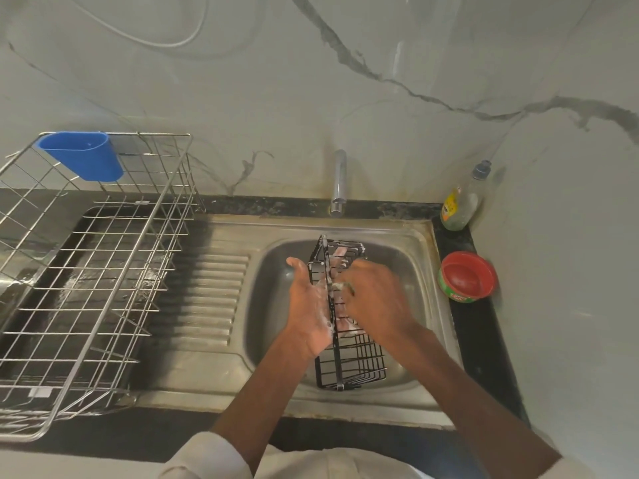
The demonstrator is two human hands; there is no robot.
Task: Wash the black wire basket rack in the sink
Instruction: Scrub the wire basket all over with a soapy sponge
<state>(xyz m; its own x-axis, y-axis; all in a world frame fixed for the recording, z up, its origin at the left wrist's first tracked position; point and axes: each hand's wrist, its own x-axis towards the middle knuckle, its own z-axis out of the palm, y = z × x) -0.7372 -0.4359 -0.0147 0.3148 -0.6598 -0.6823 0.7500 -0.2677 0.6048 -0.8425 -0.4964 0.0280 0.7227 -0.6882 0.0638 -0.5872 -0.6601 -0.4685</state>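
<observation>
While left hand (308, 305) steadies | rack (349, 354) lengthwise, front-to-back | sink (397, 233)

This is a home kitchen, at the washing place. A steel sink (345, 233) with a ribbed draining board (207, 295) is set into a dark stone counter (484, 340), and a chrome tap (338, 183) comes over the basin from the back. The wall (380, 98) behind is pale marble with grey veins. On the left stands a steel dish drying rack (93, 281) with a blue cutlery cup (83, 155). In the right corner there is a bottle of dish liquid (461, 198) and a round tub of dish soap (466, 276).
</observation>
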